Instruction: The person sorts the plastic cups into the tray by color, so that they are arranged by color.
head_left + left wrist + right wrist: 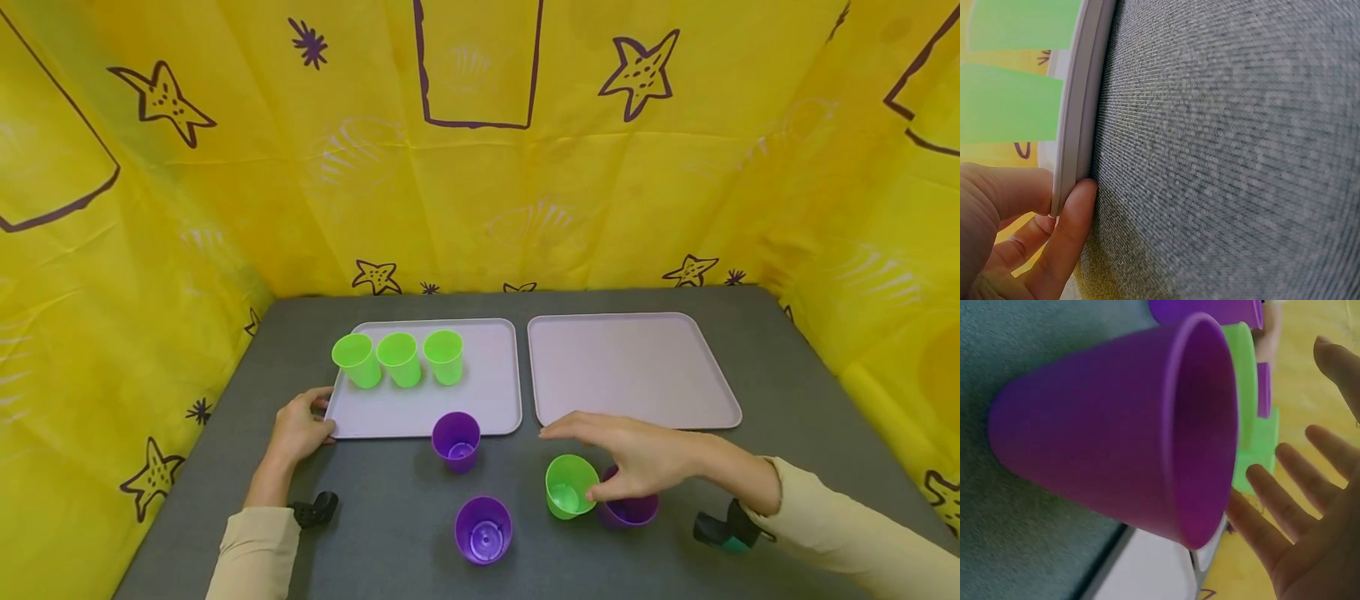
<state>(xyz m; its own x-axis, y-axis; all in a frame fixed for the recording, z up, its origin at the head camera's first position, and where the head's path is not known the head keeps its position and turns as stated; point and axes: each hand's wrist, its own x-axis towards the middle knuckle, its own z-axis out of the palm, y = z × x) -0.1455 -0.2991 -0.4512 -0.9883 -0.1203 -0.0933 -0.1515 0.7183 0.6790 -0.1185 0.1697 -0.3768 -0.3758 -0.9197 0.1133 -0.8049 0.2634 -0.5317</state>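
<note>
My left hand (298,427) is at the near left corner of the left tray (390,421), pinching its rim between thumb and finger; the left wrist view shows the fingers (1063,240) on the edge. Three green cups (443,357) stand in a row on that tray. My right hand (637,450) hovers with spread fingers above a green cup (566,492) and a purple cup (633,512), which it partly hides. In the right wrist view that purple cup (1097,425) stands close to the right hand (1316,531), and nothing is held.
Another purple cup (456,446) stands at the left tray's front edge, and one more purple cup (483,533) is nearer me. A second pale tray (630,367) lies at the right on the grey table (390,542). Yellow printed cloth (480,192) surrounds the table.
</note>
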